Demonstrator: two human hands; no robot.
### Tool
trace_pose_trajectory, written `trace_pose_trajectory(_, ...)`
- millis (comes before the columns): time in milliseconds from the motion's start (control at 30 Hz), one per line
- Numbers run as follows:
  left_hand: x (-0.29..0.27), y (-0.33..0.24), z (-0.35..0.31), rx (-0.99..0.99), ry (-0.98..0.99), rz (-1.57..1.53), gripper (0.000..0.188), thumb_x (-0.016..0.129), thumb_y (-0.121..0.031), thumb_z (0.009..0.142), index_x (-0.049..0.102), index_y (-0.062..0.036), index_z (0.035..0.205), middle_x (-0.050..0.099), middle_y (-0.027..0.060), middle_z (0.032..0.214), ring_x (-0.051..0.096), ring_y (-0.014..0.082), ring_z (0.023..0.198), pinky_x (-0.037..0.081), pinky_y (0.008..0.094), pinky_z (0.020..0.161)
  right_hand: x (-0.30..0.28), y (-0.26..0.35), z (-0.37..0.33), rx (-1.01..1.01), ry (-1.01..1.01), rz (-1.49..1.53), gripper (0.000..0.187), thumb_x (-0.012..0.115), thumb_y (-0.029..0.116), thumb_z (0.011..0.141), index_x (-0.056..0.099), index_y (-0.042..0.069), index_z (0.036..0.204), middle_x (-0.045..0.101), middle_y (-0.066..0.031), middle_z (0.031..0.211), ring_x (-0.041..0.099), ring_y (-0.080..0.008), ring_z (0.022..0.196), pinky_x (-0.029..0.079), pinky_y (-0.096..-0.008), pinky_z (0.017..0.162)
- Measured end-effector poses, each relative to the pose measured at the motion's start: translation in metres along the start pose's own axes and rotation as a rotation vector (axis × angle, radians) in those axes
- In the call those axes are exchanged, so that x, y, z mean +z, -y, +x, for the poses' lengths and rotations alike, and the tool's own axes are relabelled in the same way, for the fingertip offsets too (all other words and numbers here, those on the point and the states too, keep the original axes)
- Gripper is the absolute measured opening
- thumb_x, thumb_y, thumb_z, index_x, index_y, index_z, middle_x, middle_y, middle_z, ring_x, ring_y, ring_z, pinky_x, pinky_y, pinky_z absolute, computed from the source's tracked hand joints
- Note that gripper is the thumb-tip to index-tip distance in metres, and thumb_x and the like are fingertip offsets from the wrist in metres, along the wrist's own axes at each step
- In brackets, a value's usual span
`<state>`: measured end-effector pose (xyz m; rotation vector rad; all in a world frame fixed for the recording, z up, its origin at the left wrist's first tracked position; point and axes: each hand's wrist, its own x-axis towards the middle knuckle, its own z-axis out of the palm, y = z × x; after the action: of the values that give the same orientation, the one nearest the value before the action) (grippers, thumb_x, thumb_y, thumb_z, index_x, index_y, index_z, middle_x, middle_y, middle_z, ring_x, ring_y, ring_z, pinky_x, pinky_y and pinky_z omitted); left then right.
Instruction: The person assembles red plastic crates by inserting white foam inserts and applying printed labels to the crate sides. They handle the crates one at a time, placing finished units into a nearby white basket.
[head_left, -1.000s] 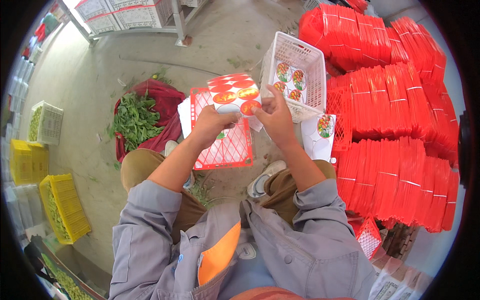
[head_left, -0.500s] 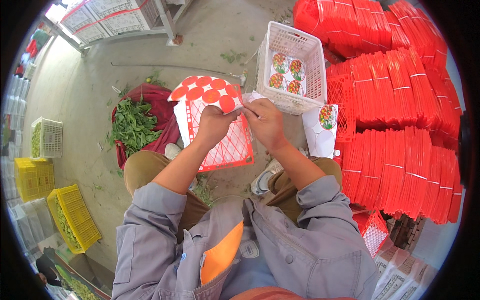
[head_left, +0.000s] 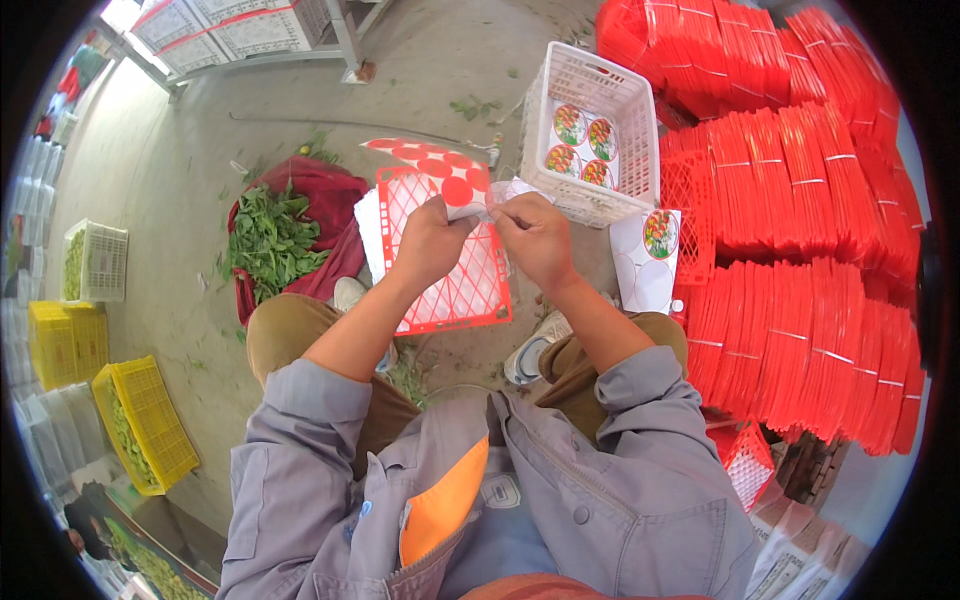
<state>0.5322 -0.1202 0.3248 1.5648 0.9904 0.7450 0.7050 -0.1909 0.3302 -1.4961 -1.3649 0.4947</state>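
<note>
A white sheet of round red stickers (head_left: 457, 191) is up in front of me, curved and tilted so its far part shows as a thin band. My left hand (head_left: 430, 240) is closed on its near edge, thumb on top. At the sheet's right corner my right hand (head_left: 533, 235) makes a pinch, fingertips close to my left thumb; whether a loose sticker is between them is too small to tell. Below both hands stands a red lattice-sided plastic basket (head_left: 455, 322), with white material showing through the mesh.
To the right, a white crate (head_left: 590, 205) holds sheets with round fruit-and-vegetable pictures; a similar sheet (head_left: 643, 280) lies beside it. Bundled red plastic stacks (head_left: 780, 340) rise farther right. Leafy greens (head_left: 275, 245) lie on a dark red cloth (head_left: 335, 200) at left, past which stand yellow crates (head_left: 150, 425).
The sticker sheet has tipped and curled, so its far part looks flatter than before. Both hands stay close together at its near edge, with the right fingertips still pinched there.
</note>
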Motion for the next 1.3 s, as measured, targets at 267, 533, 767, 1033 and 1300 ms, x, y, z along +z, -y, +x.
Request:
trace_pose_trajectory(267,-0.016,0.008,0.009,-0.183,-0.045,-0.1,0.016,0.07,-0.008,0.09,0.071,0.0014,0.103,0.067,0.0005,0.083,0.059,0.009,0.074,0.048,0.0296,0.067,0.008,-0.006,0.002,0.308,0.016,0.245,0.016,0.075,0.008,0.089,0.075,0.002,0.105,0.066,-0.0024,0.087,0.061,-0.0093,0.076,0.049,-0.0247,0.067)
trace_pose_trajectory(533,-0.014,0.013,0.003,-0.251,0.036,-0.046,0.016,0.07,-0.01,0.089,0.074,0.0022,0.098,0.067,0.0012,0.08,0.058,0.0087,0.073,0.046,0.0293,0.065,0.024,0.002,0.003,0.075,0.006,0.02,0.016,0.08,0.01,0.085,0.075,0.004,0.1,0.067,-0.0041,0.083,0.06,-0.0104,0.07,0.05,-0.0266,0.064)
trace_pose_trajectory(767,-0.031,0.016,0.014,-0.185,-0.117,-0.055,0.02,0.067,-0.013,0.082,0.072,0.0018,0.095,0.071,0.0136,0.08,0.067,0.0195,0.071,0.052,0.0375,0.066,0.018,0.004,0.006,0.538,0.092,0.347,0.015,0.072,0.015,0.094,0.076,0.002,0.101,0.075,-0.0068,0.086,0.058,-0.0061,0.064,0.046,-0.0226,0.059)
trace_pose_trajectory(1033,-0.086,0.012,0.026,-0.235,-0.39,-0.294,0.016,0.066,-0.001,0.08,0.069,0.0009,0.096,0.067,0.0033,0.082,0.058,0.011,0.072,0.045,0.027,0.066,0.025,-0.028,-0.045,0.481,0.018,0.381,0.016,0.069,0.012,0.096,0.074,-0.002,0.102,0.074,-0.0066,0.09,0.063,-0.0087,0.069,0.049,-0.0234,0.063)
trace_pose_trajectory(1300,-0.073,-0.003,0.028,-0.209,-0.445,-0.177,0.03,0.059,0.0,0.076,0.071,0.0034,0.103,0.074,0.012,0.097,0.068,0.0209,0.09,0.051,0.0338,0.077,0.117,-0.128,-0.175,0.658,0.057,-0.039,0.022,0.073,0.018,0.09,0.074,0.002,0.105,0.075,-0.0082,0.095,0.069,-0.0151,0.082,0.055,-0.0308,0.078)
